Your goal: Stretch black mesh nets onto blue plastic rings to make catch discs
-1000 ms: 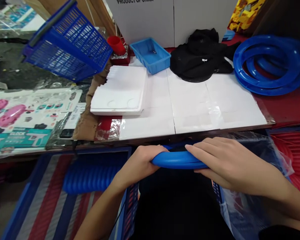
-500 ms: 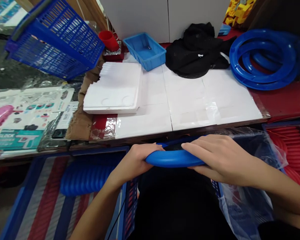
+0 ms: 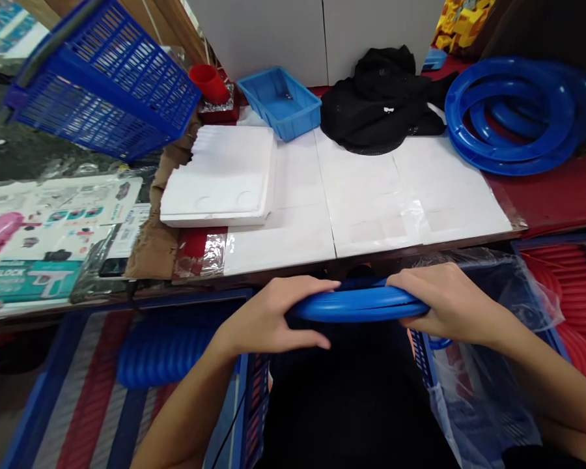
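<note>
A blue plastic ring (image 3: 356, 305) is held edge-on just in front of the table edge. A dark seam line runs along its near side toward the right. My left hand (image 3: 278, 312) has the ring's left end in its crook, fingers over the top and thumb stretched out below, apart from it. At the other end, my right hand (image 3: 439, 299) grips the ring with fingers over the top and thumb beneath. The ring's far side is mostly hidden. Several similar blue rings (image 3: 510, 153) lie stacked at the table's right.
On the table are a white foam block (image 3: 219, 176), a light blue bin (image 3: 297, 124), black cloth (image 3: 371, 111) and a red cup (image 3: 209, 83). A blue basket (image 3: 122, 91) tilts at left. Below stand crates with blue rings (image 3: 161, 352) and red rings (image 3: 566, 293).
My left thumb has come away from the ring and stretched out below it. My right hand has shifted right along the ring, which now shows a seam.
</note>
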Demonstrator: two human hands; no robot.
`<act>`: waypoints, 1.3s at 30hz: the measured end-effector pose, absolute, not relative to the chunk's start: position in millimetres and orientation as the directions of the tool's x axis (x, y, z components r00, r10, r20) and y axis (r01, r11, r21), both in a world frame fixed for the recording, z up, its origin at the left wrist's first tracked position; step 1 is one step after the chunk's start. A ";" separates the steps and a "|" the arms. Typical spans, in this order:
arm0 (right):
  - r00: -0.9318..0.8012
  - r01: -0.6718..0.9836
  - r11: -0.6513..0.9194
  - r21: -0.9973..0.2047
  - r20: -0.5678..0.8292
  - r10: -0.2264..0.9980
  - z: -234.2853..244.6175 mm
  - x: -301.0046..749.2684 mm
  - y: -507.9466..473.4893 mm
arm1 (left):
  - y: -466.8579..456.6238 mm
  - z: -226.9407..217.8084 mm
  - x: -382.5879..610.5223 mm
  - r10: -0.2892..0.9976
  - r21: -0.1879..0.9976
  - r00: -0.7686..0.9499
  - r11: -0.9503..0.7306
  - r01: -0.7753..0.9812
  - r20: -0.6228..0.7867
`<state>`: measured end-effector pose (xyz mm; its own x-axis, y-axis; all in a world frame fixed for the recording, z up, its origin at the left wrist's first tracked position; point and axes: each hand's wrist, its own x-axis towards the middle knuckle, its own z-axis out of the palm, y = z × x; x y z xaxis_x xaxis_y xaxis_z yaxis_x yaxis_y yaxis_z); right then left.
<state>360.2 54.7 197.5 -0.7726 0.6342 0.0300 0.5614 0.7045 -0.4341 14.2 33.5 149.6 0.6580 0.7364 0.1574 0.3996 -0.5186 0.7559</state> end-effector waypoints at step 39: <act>-0.819 0.439 0.709 -0.551 0.079 0.569 196.1 370.5 43.4 | 23.8 166.4 7.0 0.653 0.643 0.687 -0.681 0.350 0.318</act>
